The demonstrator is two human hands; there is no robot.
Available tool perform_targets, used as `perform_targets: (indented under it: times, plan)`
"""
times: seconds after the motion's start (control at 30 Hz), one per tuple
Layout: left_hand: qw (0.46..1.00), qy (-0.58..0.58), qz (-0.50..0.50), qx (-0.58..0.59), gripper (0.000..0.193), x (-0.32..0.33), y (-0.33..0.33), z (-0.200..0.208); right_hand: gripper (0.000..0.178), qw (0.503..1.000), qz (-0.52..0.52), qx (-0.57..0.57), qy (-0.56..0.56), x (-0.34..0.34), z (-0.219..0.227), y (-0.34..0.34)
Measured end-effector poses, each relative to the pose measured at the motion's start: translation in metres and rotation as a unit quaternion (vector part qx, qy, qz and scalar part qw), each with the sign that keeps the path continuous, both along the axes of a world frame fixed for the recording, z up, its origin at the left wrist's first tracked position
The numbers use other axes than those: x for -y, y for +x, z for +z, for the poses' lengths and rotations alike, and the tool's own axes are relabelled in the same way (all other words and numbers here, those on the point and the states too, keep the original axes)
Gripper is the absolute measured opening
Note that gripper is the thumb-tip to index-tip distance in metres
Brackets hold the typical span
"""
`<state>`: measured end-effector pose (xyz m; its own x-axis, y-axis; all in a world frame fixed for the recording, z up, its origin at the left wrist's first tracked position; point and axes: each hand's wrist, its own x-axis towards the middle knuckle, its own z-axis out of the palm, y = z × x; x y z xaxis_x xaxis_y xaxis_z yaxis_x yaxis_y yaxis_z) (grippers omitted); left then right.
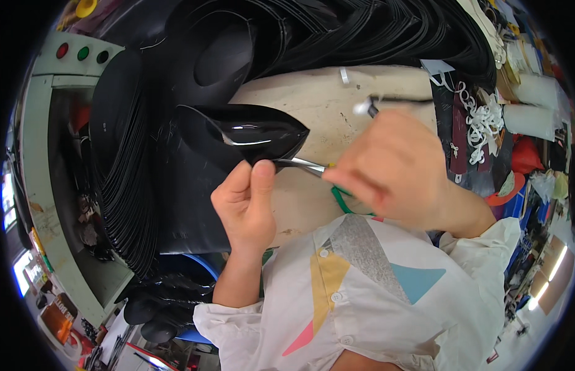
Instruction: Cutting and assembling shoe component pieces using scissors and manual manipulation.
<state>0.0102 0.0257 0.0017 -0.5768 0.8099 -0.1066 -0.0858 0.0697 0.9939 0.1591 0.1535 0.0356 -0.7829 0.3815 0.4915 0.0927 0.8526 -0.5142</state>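
A glossy black, pointed, curved piece (256, 131) with an open hollow shape is held over the worktable. My left hand (247, 201) pinches its lower edge between thumb and fingers. To the right, my right hand (392, 167) is closed and smeared by motion. A silver metal blade (309, 166) reaches from beside its fingertips to the piece's edge, near my left thumb. Below them a green loop (341, 201) shows, possibly the blade's handle. Above the right fist sticks out a blurred dark shaft with a white tip (364, 107). What the fist grips is hidden.
Stacked black curved pieces (120, 161) stand at the left, with more stacks (362, 37) along the back. A pale machine housing (46, 148) with buttons is far left. White ties (482, 120) lie at the right. A blue tub (204, 266) holds black pieces below the table.
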Motion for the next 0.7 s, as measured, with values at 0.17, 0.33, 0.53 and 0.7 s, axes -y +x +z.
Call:
perform_targets:
  times: [0.17, 0.33, 0.53, 0.7]
  plan:
    - [0.997, 0.043, -0.017, 0.068, 0.032, 0.019, -0.008, -0.008, 0.019, 0.999, 0.001, 0.024, -0.040, 0.001, 0.010, -0.004]
    - [0.984, 0.069, -0.057, 0.157, 0.031, 0.031, -0.016, -0.007, 0.015, 0.968, 0.007, 0.049, -0.246, -0.006, -0.001, -0.006]
    - [0.959, 0.105, -0.078, 0.249, 0.018, 0.039, -0.023, -0.013, 0.015, 0.862, 0.079, 0.067, -0.496, -0.008, -0.017, -0.019]
    - [0.981, 0.078, 0.004, 0.180, 0.024, 0.023, -0.007, 0.011, 0.015, 0.909, 0.107, 0.078, -0.395, 0.003, -0.015, -0.028]
